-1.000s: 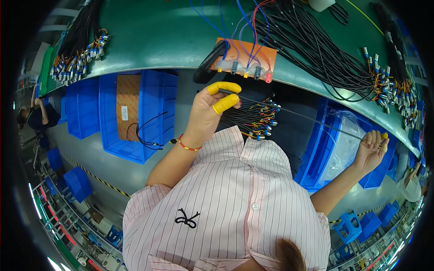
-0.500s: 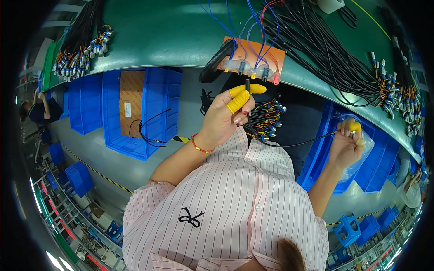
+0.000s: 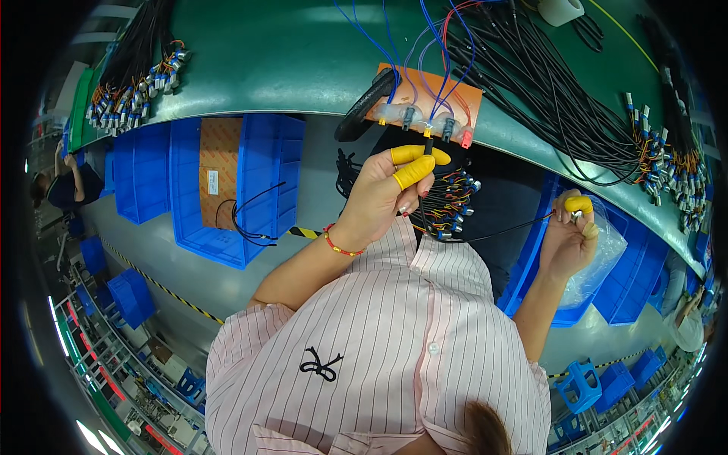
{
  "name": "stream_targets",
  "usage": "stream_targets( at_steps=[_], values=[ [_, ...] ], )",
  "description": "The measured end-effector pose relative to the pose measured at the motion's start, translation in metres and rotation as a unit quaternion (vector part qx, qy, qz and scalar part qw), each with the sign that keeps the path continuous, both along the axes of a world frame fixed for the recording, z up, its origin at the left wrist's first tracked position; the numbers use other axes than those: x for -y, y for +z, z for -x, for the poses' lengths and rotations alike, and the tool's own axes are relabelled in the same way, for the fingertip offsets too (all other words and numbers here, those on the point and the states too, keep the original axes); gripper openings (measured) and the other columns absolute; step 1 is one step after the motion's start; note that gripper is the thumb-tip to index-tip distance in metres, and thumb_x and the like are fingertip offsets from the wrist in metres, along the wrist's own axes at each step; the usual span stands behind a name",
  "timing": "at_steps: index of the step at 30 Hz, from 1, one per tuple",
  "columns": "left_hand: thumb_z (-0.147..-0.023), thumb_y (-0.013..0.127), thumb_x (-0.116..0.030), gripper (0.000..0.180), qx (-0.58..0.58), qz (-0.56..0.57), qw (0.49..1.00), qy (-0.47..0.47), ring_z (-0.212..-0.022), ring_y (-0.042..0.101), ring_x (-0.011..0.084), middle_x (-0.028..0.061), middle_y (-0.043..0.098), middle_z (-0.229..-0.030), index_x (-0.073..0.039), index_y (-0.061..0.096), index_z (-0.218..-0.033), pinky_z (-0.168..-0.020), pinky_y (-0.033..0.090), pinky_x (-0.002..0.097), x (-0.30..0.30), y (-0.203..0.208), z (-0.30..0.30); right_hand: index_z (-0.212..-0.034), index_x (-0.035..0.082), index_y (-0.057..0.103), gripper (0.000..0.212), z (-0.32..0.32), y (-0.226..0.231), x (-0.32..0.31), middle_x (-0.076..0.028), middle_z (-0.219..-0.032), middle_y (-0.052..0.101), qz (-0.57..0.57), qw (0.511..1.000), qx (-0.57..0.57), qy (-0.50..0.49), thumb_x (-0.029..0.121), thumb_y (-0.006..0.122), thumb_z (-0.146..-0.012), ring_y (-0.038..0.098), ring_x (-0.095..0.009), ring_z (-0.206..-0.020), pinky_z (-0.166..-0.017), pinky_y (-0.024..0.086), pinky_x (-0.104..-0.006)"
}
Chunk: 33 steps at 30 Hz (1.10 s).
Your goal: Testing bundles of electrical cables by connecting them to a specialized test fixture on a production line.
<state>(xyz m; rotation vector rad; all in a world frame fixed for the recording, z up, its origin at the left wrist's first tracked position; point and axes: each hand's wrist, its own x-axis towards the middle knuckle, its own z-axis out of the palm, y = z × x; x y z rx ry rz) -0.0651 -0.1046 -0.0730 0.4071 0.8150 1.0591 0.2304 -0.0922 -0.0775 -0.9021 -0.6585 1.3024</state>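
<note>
Yellow finger cots cover the thumb and forefinger of my left hand (image 3: 385,186). It pinches the black plug end (image 3: 429,143) of a cable (image 3: 504,233), whose tip meets a yellow socket (image 3: 428,132) on the edge of an orange board (image 3: 447,85). How deep the tip sits I cannot tell. Blue, purple and red wires run up from that board, which also carries dark and red sockets. Off to the right, my right hand (image 3: 567,246), fingers curled, grips the cable's other end, where a bit of metal shows.
The green table (image 3: 250,61) bears a bundle of black cables (image 3: 531,83) and another cable bundle (image 3: 133,91). A black bar (image 3: 364,110) touches the board's left side. More connector-ended cables (image 3: 455,199) hang beyond my left hand. Blue bins (image 3: 205,239) stand below; co-workers (image 3: 70,182) are farther off.
My left hand has moved slightly up and right, bringing the plug tip to the yellow socket. My right hand has shifted a little left and up with its cable end.
</note>
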Motion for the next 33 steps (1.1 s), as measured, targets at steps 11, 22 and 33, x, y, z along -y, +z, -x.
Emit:
stream_targets(
  at_steps=[11,22,33],
  values=[
    [-0.097,0.054,-0.014,0.025,-0.030,0.020,0.999,0.010,-0.040,0.038,0.0004,0.0059,0.060,-0.070,0.006,0.062,-0.110,-0.037,0.027,0.0171,-0.005,0.012,0.006,-0.100,-0.007,0.056,0.039,-0.006,-0.007,-0.001,-0.008,-0.082,0.048,0.010,0.999,-0.029,0.026,0.029,0.048,-0.087,0.041,-0.016,-0.075,-0.076,0.033,-0.0301],
    [-0.097,0.051,-0.011,0.026,0.042,0.068,0.997,0.018,-0.041,0.037,-0.0012,0.0073,0.059,-0.069,0.009,0.060,-0.111,-0.038,0.027,0.0124,-0.012,0.017,0.013,-0.100,-0.007,0.057,0.037,-0.006,-0.010,-0.001,-0.008,-0.082,0.047,0.022,0.999,-0.035,0.033,0.027,0.047,-0.087,0.041,-0.015,-0.074,-0.075,0.033,-0.0299],
    [-0.096,0.051,-0.012,0.024,0.052,0.027,0.998,-0.002,-0.043,0.040,0.0014,0.0071,0.061,-0.069,0.005,0.062,-0.108,-0.041,0.031,0.0171,-0.015,0.012,0.010,-0.080,0.000,0.051,0.026,0.003,0.004,-0.006,-0.006,-0.072,0.041,-0.009,0.999,-0.008,0.040,0.026,0.047,-0.084,0.036,-0.015,-0.069,-0.069,0.029,-0.0296]
  ],
)
